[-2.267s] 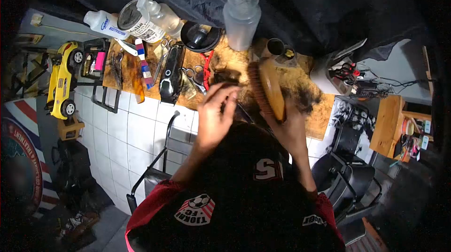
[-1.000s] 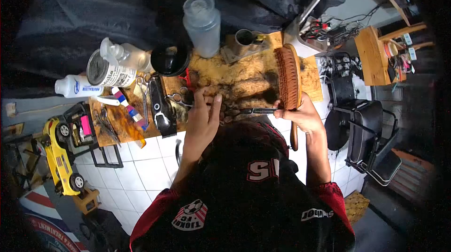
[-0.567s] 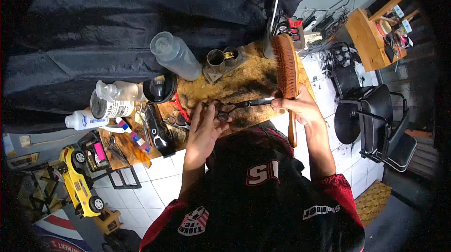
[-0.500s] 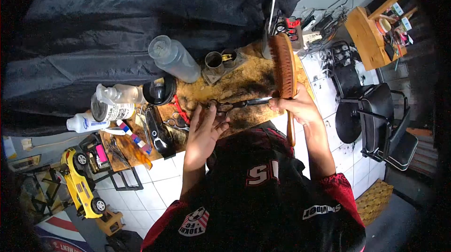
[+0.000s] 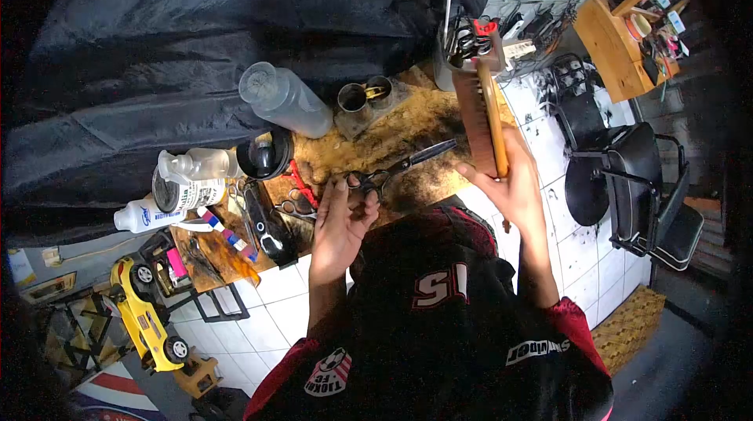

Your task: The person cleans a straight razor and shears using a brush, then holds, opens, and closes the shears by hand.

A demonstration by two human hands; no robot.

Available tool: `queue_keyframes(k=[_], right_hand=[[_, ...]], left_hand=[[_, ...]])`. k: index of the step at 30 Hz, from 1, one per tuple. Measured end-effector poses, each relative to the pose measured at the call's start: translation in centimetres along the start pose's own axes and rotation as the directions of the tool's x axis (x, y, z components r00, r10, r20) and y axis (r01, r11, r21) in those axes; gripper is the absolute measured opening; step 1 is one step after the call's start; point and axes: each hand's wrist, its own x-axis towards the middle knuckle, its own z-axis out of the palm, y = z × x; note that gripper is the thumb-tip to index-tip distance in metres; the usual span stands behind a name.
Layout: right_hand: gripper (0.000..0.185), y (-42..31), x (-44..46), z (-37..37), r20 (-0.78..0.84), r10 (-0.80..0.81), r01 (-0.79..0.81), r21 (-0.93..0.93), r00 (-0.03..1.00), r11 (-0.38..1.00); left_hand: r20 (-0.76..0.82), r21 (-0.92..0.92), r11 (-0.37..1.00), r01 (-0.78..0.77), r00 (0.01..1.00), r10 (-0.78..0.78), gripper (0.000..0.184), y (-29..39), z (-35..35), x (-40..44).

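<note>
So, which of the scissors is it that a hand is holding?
The dark pair in the left hand, its blades pointing toward the brush. The silver pair between this hand and the black clipper lies on the table.

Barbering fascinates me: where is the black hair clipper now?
In the head view, the clipper lies on the table, left of the left hand, beside the silver scissors.

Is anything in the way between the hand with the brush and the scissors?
No, nothing that I can see. The right hand, with the brush, has its thumb close to the blade tips of the scissors. The left hand holds the scissors' handles.
</note>
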Motion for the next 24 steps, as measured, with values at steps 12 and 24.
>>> queue_keyframes(k=[12,24], right_hand=[[0.056,-4.2,-6.0,4.3,0.352,-0.118,0.192,-0.181,0.928,0.965],[0.046,-2.1,-6.0,2.7,-0.142,-0.173,0.127,-0.283,0.975,0.951]], left_hand=[[0.118,0.129,0.988,-0.081,0.991,0.065,0.032,-2.8,-1.7,-1.1],[0.333,0.027,1.000,-0.002,0.943,-0.007,0.029,-0.7,-2.4,-2.7]])
